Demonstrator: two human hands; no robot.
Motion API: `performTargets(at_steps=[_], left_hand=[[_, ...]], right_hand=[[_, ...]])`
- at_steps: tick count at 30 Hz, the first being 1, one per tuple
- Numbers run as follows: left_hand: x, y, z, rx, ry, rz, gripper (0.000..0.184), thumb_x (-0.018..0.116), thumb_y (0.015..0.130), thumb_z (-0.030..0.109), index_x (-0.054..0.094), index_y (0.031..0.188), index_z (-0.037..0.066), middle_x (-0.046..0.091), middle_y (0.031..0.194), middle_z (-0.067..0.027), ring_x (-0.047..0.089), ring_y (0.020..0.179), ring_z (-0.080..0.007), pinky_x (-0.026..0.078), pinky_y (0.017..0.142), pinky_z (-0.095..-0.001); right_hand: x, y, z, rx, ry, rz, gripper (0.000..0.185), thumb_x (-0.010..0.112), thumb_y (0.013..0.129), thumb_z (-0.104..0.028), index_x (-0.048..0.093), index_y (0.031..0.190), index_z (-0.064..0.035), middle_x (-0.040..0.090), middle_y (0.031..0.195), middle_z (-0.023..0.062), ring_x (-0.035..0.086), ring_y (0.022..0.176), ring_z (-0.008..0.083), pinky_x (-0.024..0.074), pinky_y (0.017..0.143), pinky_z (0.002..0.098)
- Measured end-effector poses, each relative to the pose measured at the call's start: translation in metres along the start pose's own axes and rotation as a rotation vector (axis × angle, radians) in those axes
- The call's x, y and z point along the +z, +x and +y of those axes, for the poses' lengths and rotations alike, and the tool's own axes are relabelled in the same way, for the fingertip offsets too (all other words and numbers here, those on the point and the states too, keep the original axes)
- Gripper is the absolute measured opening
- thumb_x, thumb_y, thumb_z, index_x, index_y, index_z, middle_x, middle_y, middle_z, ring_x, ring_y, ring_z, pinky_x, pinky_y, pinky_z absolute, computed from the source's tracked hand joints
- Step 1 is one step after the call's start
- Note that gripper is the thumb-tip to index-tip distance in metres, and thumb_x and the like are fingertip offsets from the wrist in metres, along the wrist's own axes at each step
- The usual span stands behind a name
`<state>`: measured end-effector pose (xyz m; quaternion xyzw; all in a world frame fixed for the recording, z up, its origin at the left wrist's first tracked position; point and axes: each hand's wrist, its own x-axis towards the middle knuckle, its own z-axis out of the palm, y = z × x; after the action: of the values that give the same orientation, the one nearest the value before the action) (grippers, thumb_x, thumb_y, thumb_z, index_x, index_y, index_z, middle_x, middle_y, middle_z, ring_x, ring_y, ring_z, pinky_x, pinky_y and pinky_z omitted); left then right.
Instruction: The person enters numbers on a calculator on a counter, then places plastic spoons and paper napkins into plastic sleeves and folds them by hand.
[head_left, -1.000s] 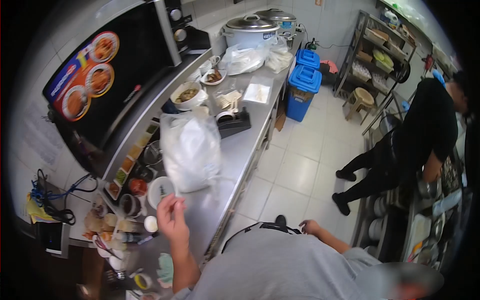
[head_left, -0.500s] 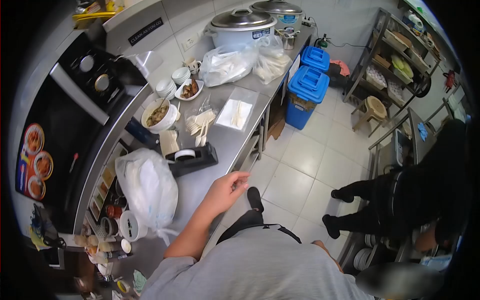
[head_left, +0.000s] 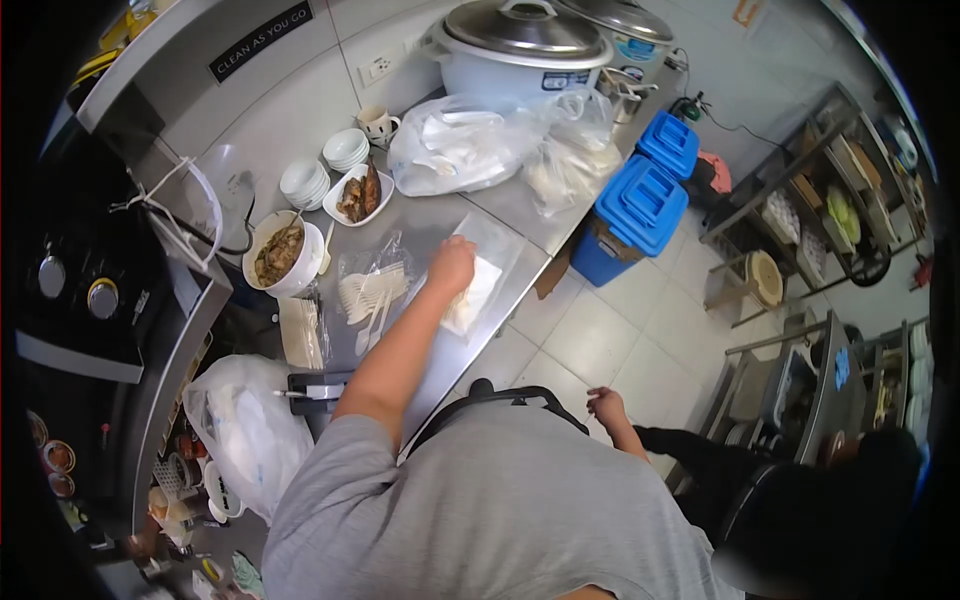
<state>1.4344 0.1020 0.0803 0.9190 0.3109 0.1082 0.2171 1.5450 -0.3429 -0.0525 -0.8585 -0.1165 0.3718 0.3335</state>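
Along the long silvery metal counter (head_left: pixel 430 215), I'm seeing the flat clear-plastic packet of white paper (head_left: pixel 483 288) lying reached but unlifted; the left hand (head_left: pixel 453 264) is covering it, grip hidden; the right hand (head_left: pixel 605 407) is hanging loosely curled, seemingly empty.

the left arm (head_left: pixel 394 366) stretches out from the near left toward the far middle, bare below its short sleeve, the elbow nearly straight. the wrist runs almost in line with the forearm, and the left hand (head_left: pixel 453 264) points away with its back turned up, its fingers bunched and bent downward, the tips mostly hidden beneath the hand. the right hand (head_left: pixel 606 406) hangs low to the right of the torso (head_left: pixel 500 490), nearer than the left, fingers loosely bent, its forearm (head_left: pixel 628 438) slanting back toward the near right.
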Motion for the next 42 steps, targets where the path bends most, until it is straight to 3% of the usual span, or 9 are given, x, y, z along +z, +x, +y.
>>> performTargets(at_steps=[5,9,13,16,22,26,32,39,42], left_hand=[[0.003,0.029,0.027,-0.04,0.193,-0.19,0.054,0.065,0.084,0.033,0.05,0.135,0.018,0.037,0.144,-0.0173,0.034,0.134,-0.0339,0.023,0.108,-0.0596],[-0.003,0.013,0.035,-0.155,0.038,0.097,0.055,0.064,0.085,0.031,0.05,0.135,0.013,0.04,0.142,-0.0167,0.036,0.133,-0.0333,0.022,0.109,-0.0574],[-0.008,-0.038,0.002,-0.41,-0.028,0.17,0.048,0.057,0.089,0.026,0.05,0.134,0.009,0.044,0.14,-0.015,0.038,0.132,-0.0311,0.017,0.112,-0.0558],[0.007,-0.06,-0.006,-0.499,0.083,0.162,0.042,0.049,0.093,0.023,0.051,0.133,0.009,0.044,0.142,-0.0114,0.036,0.136,-0.0274,0.013,0.114,-0.0558],[0.011,-0.069,0.004,-0.544,0.125,0.152,0.042,0.041,0.098,0.024,0.049,0.135,0.008,0.038,0.149,-0.0074,0.031,0.14,-0.0247,0.007,0.115,-0.0539],[0.002,-0.071,0.01,-0.541,0.14,0.198,0.047,0.051,0.094,0.031,0.049,0.134,0.007,0.037,0.148,-0.0107,0.031,0.139,-0.0294,0.008,0.115,-0.0532],[0.026,-0.137,0.081,-0.443,0.003,0.37,0.063,0.079,0.071,0.03,0.05,0.123,0.009,0.05,0.129,-0.0159,0.043,0.127,-0.0355,0.028,0.109,-0.053],[0.057,-0.163,0.076,-0.347,0.113,0.413,0.032,0.076,0.075,0.018,0.059,0.1,0.007,0.054,0.121,-0.0141,0.051,0.117,-0.0347,0.036,0.105,-0.0498],[0.059,-0.164,0.067,-0.342,0.05,0.48,0.018,0.07,0.08,0.013,0.06,0.092,0.005,0.058,0.115,-0.0146,0.053,0.114,-0.035,0.038,0.102,-0.0457]], right_hand=[[-0.032,0.02,-0.223,-0.526,-0.239,0.024,0.025,0.06,0.081,-0.009,0.066,0.105,-0.0052,0.066,0.081,0.0154,0.066,0.08,0.0273,0.0519,0.07,0.034],[-0.011,0.047,-0.345,-1.065,-0.05,-0.062,0.02,0.06,0.084,-0.002,0.065,0.102,-0.0029,0.065,0.096,0.017,0.065,0.083,0.0317,0.0519,0.075,0.0373],[0.042,0.083,-0.407,-1.428,-0.083,-0.385,0.034,0.065,0.084,-0.01,0.058,0.116,-0.0018,0.06,0.113,0.0193,0.055,0.109,0.0369,0.0449,0.092,0.0412],[0.094,0.114,-0.411,-1.471,-0.163,-0.61,0.053,0.064,0.087,-0.027,0.047,0.132,-0.0027,0.05,0.131,0.0211,0.044,0.125,0.0375,0.0342,0.105,0.0454],[0.095,0.19,-0.39,-1.442,-0.863,-0.422,0.084,0.059,0.084,-0.053,0.03,0.145,-0.0039,0.026,0.153,0.0179,0.02,0.143,0.0328,0.0108,0.115,0.0519],[0.061,0.207,-0.392,-1.521,-0.748,-0.539,0.086,0.066,0.08,-0.049,0.031,0.145,-0.0048,0.025,0.153,0.017,0.022,0.143,0.0332,0.0138,0.115,0.052],[0.011,0.185,-0.371,-1.579,-0.787,-0.856,0.079,0.072,0.077,-0.037,0.037,0.141,-0.0064,0.029,0.152,0.016,0.025,0.141,0.0317,0.0164,0.115,0.0495],[0.006,0.185,-0.362,-1.579,-0.688,-0.806,0.054,0.058,0.075,-0.003,0.051,0.128,-0.0061,0.044,0.141,0.0139,0.038,0.134,0.0298,0.0254,0.113,0.0443],[0.012,0.199,-0.362,-1.597,-0.56,-0.809,0.038,0.061,0.076,-0.003,0.062,0.114,-0.0055,0.053,0.132,0.0136,0.047,0.126,0.031,0.0347,0.107,0.0425]])
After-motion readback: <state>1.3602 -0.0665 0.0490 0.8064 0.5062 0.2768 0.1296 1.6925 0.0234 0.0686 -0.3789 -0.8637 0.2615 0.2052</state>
